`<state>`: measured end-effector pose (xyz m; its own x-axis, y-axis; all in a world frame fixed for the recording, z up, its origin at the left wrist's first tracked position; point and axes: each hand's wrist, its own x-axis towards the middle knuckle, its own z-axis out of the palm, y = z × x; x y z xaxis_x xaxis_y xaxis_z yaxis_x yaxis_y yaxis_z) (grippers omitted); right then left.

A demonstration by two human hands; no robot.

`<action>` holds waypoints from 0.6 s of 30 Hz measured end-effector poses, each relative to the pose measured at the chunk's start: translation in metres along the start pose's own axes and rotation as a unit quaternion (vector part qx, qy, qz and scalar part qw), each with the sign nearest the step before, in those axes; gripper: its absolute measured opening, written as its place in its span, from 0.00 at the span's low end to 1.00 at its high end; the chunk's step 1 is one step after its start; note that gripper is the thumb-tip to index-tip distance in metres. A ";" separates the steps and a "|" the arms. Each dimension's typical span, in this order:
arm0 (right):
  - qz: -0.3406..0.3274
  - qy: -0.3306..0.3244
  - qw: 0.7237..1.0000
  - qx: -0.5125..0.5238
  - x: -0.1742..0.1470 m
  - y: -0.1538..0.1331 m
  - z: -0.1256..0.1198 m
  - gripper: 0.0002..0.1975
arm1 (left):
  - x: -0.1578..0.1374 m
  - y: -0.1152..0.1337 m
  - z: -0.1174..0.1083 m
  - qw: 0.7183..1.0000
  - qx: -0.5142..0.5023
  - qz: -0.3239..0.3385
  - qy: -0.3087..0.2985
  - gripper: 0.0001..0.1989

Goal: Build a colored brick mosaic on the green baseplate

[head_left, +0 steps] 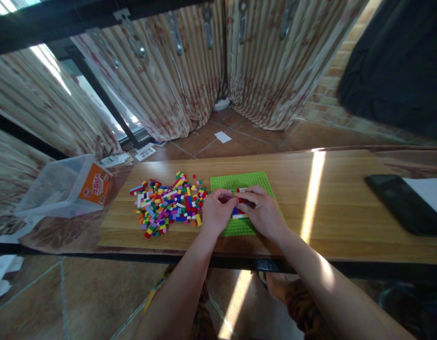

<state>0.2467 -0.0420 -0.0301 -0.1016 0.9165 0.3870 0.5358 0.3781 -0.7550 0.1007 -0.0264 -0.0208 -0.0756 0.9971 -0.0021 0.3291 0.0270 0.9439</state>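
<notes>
Both hands, left hand (215, 211), right hand (261, 211), pinching small bricks (239, 208) on green baseplate (239, 182); loose brick pile (168, 205) left

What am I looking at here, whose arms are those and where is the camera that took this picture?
There is one picture, taken by a camera worn on a person's head, looking forward and down, so the two bare arms are that person's own. The left hand and right hand rest together on a green studded baseplate, fingers on a few small bricks fixed there; exactly what each pinches is hidden. Left of the plate lies a heap of loose coloured bricks on a wooden tabletop. Further left is a clear plastic tub with an orange label; at far right lies a dark flat device.
</notes>
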 end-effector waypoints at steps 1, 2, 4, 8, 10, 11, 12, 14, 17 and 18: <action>-0.002 -0.004 1.000 -0.005 0.000 -0.001 -0.001 0.09 | 0.000 0.000 0.000 1.000 0.002 -0.001 0.000 0.05; -0.004 -0.011 1.000 -0.012 0.000 -0.002 -0.002 0.09 | 0.000 0.001 0.000 1.000 0.004 -0.001 0.000 0.05; -0.010 -0.028 0.999 -0.025 0.001 -0.004 -0.003 0.09 | 0.000 0.001 0.000 1.000 0.006 -0.001 -0.002 0.04; -0.028 -0.055 0.997 -0.048 0.001 -0.006 -0.005 0.09 | 0.001 0.001 -0.001 1.000 0.006 0.001 -0.008 0.02; -0.042 -0.061 0.996 -0.055 0.001 -0.006 -0.005 0.09 | 0.002 0.001 -0.001 1.000 0.005 0.000 -0.009 0.02; -0.047 -0.061 0.995 -0.059 0.001 -0.005 -0.005 0.09 | 0.002 0.001 -0.001 1.000 0.005 -0.001 -0.009 0.02; -0.050 -0.059 0.995 -0.062 0.000 -0.005 -0.005 0.10 | 0.002 0.002 -0.001 1.000 0.004 -0.003 -0.007 0.02; -0.049 -0.048 0.995 -0.068 -0.001 -0.005 -0.004 0.10 | 0.002 0.002 0.000 1.000 0.005 -0.004 -0.002 0.02; -0.028 -0.022 0.997 -0.075 -0.002 -0.006 -0.001 0.12 | 0.001 0.003 0.002 1.000 0.009 0.000 0.006 0.01; -0.021 -0.015 0.997 -0.077 -0.003 -0.006 0.000 0.13 | 0.001 0.004 0.003 1.000 0.011 0.001 0.008 0.01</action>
<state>0.2437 -0.0466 -0.0265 -0.1508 0.9048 0.3982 0.6521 0.3938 -0.6478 0.1050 -0.0253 -0.0181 -0.0906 0.9959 0.0056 0.3496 0.0265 0.9365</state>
